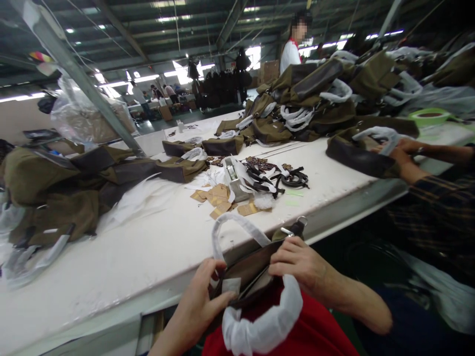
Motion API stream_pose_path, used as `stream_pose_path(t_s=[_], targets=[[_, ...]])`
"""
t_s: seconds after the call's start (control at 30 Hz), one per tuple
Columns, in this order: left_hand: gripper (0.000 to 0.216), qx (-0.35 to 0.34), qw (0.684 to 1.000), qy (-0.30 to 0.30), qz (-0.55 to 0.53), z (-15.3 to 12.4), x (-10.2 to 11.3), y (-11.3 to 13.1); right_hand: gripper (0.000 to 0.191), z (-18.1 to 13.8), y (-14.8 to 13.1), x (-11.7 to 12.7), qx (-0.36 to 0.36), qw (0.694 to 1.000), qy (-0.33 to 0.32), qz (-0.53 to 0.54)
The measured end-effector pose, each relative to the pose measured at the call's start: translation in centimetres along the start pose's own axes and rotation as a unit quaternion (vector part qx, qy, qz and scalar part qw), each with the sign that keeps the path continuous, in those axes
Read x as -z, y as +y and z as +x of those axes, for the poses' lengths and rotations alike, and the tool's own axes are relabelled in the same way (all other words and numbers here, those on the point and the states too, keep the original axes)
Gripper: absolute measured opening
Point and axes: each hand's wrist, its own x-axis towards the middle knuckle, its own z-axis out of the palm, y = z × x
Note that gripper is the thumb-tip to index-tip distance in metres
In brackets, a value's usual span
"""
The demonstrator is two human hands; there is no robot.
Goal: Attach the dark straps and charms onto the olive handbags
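A handbag (pixel 245 267) with a brown lining rests at the table's front edge, its mouth open toward me. White wrapping covers both of its handles, one standing up on the far side and the near one (pixel 264 329) hanging over my red clothing. My left hand (pixel 208 291) grips the left end of the bag's rim, thumb inside near a small white label (pixel 231 285). On the right end, my right hand (pixel 297 262) has its fingers curled over the rim, close to a metal ring (pixel 302 220). The bag's lower part is hidden.
Tags of brown card (pixel 218 195), black straps (pixel 295 178) and a metal holder (pixel 235 180) lie mid-table. Olive bags are heaped at left (pixel 48 193) and back right (pixel 297 94). At right, a co-worker's hands (pixel 403 155) work on another bag (pixel 359 148). Green tape (pixel 429 116) lies beyond.
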Motion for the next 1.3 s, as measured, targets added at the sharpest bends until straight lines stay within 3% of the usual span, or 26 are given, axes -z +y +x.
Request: stream_pose_path(t_s=[0.13,0.27,0.43,0.53,0.63,0.73,0.83,0.9,0.93,1.0,1.07,1.1,1.23,1.3], targets=[[0.036,-0.020,0.994,-0.024,0.104,0.4,-1.3,-0.4,0.024,-0.1,-0.1,-0.1,0.026,1.000,-0.004,0.001],[0.018,-0.051,0.989,-0.024,0.138,0.5,-2.0,-0.9,0.024,-0.4,-0.4,0.1,0.044,0.997,-0.056,0.020],[0.009,-0.083,0.992,0.027,0.092,1.0,-1.6,-0.4,0.021,-0.5,-1.1,3.8,-0.001,0.981,-0.154,0.121],[0.008,-0.065,0.996,0.014,0.061,1.4,-1.5,0.6,0.039,0.6,-1.5,7.1,-0.029,0.938,-0.235,0.254],[0.011,-0.056,0.998,0.007,0.017,1.9,-2.0,1.4,0.055,2.4,-1.8,7.9,-0.047,0.882,-0.275,0.380],[0.014,-0.047,0.998,0.046,-0.010,2.4,-2.2,1.7,0.048,3.5,-2.5,5.2,-0.010,0.851,-0.293,0.436],[0.020,-0.022,0.996,0.076,-0.029,2.6,-1.7,1.8,0.040,3.3,-3.1,2.0,0.051,0.801,-0.364,0.473],[0.020,-0.025,0.997,0.070,-0.022,2.4,-1.4,2.1,0.041,3.0,-3.2,1.1,0.009,0.756,-0.403,0.515],[0.019,-0.035,0.997,0.066,-0.010,2.3,-1.3,2.4,0.047,2.9,-3.2,1.0,-0.038,0.753,-0.390,0.529],[0.016,-0.063,0.996,0.061,0.020,2.0,-1.5,3.2,0.052,3.1,-3.1,1.0,-0.114,0.802,-0.306,0.500],[0.013,-0.088,0.993,0.059,0.042,1.7,-2.0,4.2,0.038,3.4,-3.5,0.3,-0.091,0.876,-0.230,0.414],[0.012,-0.096,0.993,0.058,0.047,1.6,-2.4,4.6,0.030,3.6,-3.8,-0.6,-0.052,0.903,-0.225,0.361],[0.010,-0.097,0.993,0.057,0.046,1.3,-3.9,5.1,0.010,4.4,-5.4,-7.2,0.054,0.961,-0.229,0.147],[0.010,-0.088,0.993,0.063,0.045,1.1,-4.4,4.6,0.016,4.8,-6.1,-10.4,0.064,0.972,-0.203,0.099]])
